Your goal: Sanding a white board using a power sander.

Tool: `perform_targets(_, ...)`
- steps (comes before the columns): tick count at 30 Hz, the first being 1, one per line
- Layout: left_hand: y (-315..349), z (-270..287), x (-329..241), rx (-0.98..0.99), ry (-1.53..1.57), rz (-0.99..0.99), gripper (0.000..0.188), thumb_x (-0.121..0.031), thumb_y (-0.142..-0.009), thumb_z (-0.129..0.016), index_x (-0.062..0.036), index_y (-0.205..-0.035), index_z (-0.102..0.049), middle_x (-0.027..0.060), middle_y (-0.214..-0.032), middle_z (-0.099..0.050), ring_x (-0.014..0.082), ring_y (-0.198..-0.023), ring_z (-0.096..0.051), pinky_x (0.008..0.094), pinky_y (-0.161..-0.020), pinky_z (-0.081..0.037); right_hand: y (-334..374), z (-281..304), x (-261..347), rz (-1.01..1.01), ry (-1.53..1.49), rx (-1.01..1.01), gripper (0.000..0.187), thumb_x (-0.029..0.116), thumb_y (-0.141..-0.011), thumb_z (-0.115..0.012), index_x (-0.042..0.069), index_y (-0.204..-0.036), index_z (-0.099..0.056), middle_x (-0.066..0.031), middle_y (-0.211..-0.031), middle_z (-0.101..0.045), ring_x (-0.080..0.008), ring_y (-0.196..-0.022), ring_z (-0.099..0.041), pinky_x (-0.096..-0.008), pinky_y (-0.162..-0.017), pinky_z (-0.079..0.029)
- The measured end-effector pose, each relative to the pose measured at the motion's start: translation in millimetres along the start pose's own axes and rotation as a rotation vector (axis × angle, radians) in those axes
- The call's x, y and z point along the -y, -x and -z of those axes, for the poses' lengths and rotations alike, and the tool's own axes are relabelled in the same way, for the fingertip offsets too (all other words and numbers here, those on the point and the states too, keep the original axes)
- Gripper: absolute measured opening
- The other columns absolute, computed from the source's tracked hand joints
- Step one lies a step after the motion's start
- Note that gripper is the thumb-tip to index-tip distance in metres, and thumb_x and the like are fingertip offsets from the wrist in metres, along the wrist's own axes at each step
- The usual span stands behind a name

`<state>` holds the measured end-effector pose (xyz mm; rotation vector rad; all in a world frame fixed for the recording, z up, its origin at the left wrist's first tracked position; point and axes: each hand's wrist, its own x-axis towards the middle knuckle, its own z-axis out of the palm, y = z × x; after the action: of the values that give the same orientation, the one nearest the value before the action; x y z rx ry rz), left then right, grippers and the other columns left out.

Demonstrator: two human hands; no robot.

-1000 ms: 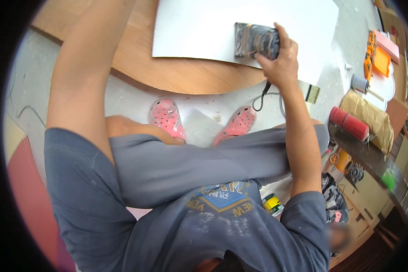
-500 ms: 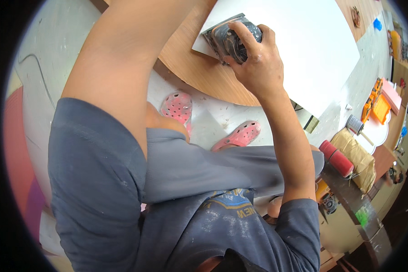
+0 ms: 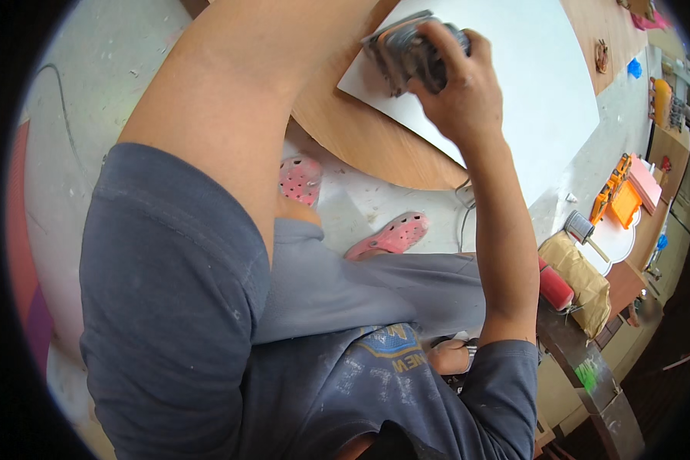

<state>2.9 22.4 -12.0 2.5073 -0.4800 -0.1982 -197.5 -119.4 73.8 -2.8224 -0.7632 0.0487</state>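
Note:
My right hand (image 3: 464, 88) is wrapped over the top of a dusty dark power sander (image 3: 410, 57). The sander lies on a white board (image 3: 514, 92), near its left corner, and is blurred by motion. Under the board is a wood-grain tabletop (image 3: 376, 138) with a curved front edge. My left arm (image 3: 199, 92) stretches up past the left end of the board and leaves the picture at the top, so the left hand is out of sight.
Pink clogs (image 3: 391, 234) are on my feet below the table edge, beside a dark cord (image 3: 461, 215). To the right are a red cylinder (image 3: 554, 285), a brown paper bag (image 3: 579, 276), a can (image 3: 579, 225) and an orange tray (image 3: 625, 203). Another person's leg (image 3: 448, 357) shows lower right.
The sander in my right hand has moved slightly away from the board's near edge. The view has shifted a little, and a cord now shows beside my right forearm.

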Motion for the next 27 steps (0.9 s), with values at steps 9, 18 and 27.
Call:
perform_targets(9,-10.5,-6.8,7.2,0.007,-0.142,-0.063,0.029,-0.027,-0.077,-0.067,-0.0092,-0.099,-0.076,0.0169,-0.100,-0.072,0.0345,-0.092,-0.068,0.0407,-0.084,-0.054,31.6,-8.5,33.9,0.208,0.018,0.184,0.060,0.008,-0.067,-0.081,0.031,-0.119,-0.062,-0.0165,-0.123,-0.052,-0.0350,-0.100,-0.064,-0.0398,-0.073,-0.058)
perform_targets(18,30.4,32.0,-23.8,0.067,-0.085,-0.101,0.035,-0.035,-0.083,-0.068,-0.0069,-0.102,-0.076,0.0180,-0.107,-0.071,0.0347,-0.101,-0.066,0.0406,-0.091,-0.050,-23.1,2.2,18.1,0.058,0.051,0.026,0.070,0.007,-0.066,-0.080,0.036,-0.125,-0.056,-0.0149,-0.123,-0.054,-0.0355,-0.098,-0.063,-0.0425,-0.071,-0.058)
perform_targets(27,48.5,44.4,-27.8,0.065,-0.061,-0.096,0.038,-0.037,-0.084,-0.067,-0.0062,-0.103,-0.075,0.0186,-0.108,-0.070,0.0350,-0.103,-0.066,0.0408,-0.092,-0.050,17.8,-11.7,48.2,0.272,0.006,0.156,0.059,0.001,-0.070,-0.073,0.034,-0.118,-0.064,-0.0149,-0.120,-0.056,-0.0330,-0.093,-0.064,-0.0389,-0.073,-0.058)
